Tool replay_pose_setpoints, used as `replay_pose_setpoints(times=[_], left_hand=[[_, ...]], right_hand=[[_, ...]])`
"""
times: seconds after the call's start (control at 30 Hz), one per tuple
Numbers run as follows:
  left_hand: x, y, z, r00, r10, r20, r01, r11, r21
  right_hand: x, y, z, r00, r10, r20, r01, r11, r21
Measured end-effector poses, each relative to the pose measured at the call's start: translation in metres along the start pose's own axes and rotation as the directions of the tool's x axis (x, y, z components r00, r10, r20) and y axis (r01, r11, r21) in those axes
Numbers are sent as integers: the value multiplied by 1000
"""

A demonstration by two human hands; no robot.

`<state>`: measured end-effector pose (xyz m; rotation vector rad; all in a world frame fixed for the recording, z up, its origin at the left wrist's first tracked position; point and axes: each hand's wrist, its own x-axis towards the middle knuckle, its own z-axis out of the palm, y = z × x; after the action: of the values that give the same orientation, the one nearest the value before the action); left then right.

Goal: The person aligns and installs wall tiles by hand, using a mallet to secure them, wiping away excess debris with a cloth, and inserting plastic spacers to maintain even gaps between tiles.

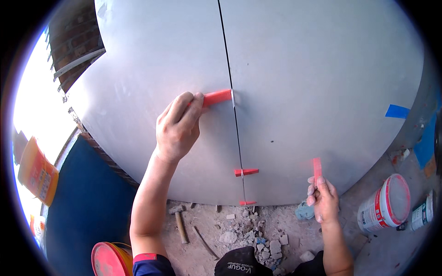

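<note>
Two large grey tiles meet at a narrow dark vertical joint. Pinched in my left hand is a red tile-levelling wedge, its tip at a thin pale clip standing in the joint. Lower down, a second red wedge sits across the joint in its own clip, and a third is near the tiles' bottom edge. Off to the right, my right hand is closed on another red wedge, which points upward and is slightly blurred.
Broken rubble litters the floor below, near a hammer. White buckets stand at right; a red-lidded bucket is at lower left. An orange-and-yellow bucket stands by a blue panel. Blue tape sticks to the right tile.
</note>
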<state>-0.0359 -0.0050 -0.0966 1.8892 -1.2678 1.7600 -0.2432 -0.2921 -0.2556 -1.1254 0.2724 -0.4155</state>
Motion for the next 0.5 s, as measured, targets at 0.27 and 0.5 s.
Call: replay_pose_setpoints(times=[0.27, 0.5], left_hand=[[-2, -1, 6, 999, 46, 8, -45, 998, -39], [16, 17, 22, 998, 42, 41, -37, 992, -119]], right_hand=[[22, -33, -11, 880, -462, -109, 428, 872, -237], [118, -162, -9, 244, -969, -35, 874, 235, -425]])
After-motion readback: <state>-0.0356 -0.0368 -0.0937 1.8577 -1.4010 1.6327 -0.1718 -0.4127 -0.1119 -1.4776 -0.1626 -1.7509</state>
